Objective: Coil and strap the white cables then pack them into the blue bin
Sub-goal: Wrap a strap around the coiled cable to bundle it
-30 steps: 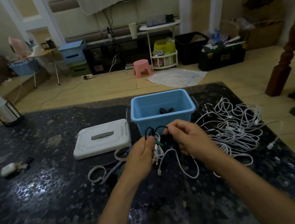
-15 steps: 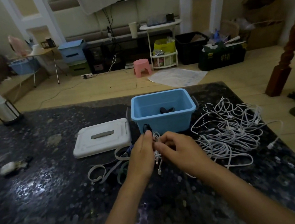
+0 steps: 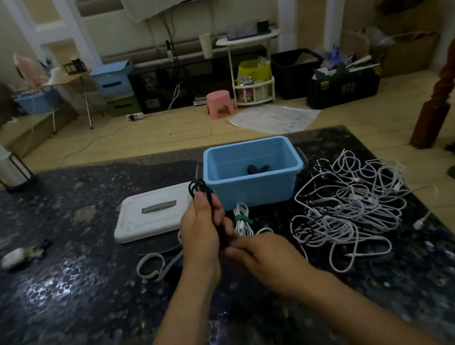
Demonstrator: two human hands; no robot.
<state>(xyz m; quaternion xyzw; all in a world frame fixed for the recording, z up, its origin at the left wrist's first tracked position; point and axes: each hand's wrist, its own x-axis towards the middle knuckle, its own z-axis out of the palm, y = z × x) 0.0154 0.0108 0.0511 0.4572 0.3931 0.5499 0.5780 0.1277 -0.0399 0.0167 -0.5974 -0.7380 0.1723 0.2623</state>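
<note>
Done: one strapped white cable (image 3: 241,219) lies just beyond my hands | now: my left hand (image 3: 203,230) grips a black cable coil (image 3: 204,194), right hand (image 3: 268,259) pinches its tail | left: white tangle (image 3: 349,206) right of my grip; blue bin (image 3: 250,173) holds only something dark.

Dim indoor light, pale glare on the dark table (image 3: 50,288) (left side), soft blur and bending at edges.

My left hand (image 3: 203,230) covers most of the black cord (image 3: 200,188); only its top loops show. My right hand (image 3: 267,257) hides its own fingertips behind the left. Dark items in the blue bin (image 3: 253,190) are too dim to identify. Small object at table's left (image 3: 13,258) is blurred. Both forearms are cut off by the bottom edge.
</note>
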